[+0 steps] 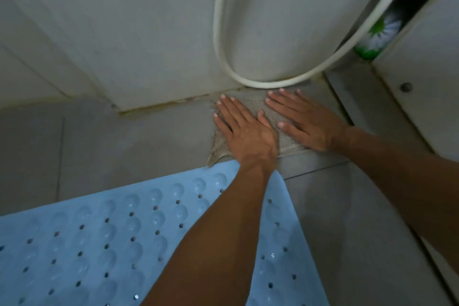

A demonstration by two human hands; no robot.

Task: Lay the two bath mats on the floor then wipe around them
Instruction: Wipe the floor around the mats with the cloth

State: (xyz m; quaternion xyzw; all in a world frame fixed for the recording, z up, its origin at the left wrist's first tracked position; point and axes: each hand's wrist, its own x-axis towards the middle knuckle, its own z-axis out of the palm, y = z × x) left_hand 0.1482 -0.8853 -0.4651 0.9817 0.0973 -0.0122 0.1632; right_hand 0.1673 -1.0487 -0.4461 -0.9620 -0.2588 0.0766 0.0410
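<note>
One light blue rubber bath mat [99, 238] with round bumps and small holes lies flat on the grey tiled floor [124, 146]; only this one mat is visible. One beige woven cloth [275, 117] lies just beyond its far edge, near a looping white hose [218, 32]. The left hand [244, 129] and right hand [306, 120] both press flat on the cloth, fingers straight and spread, arms stretched forward.
</note>
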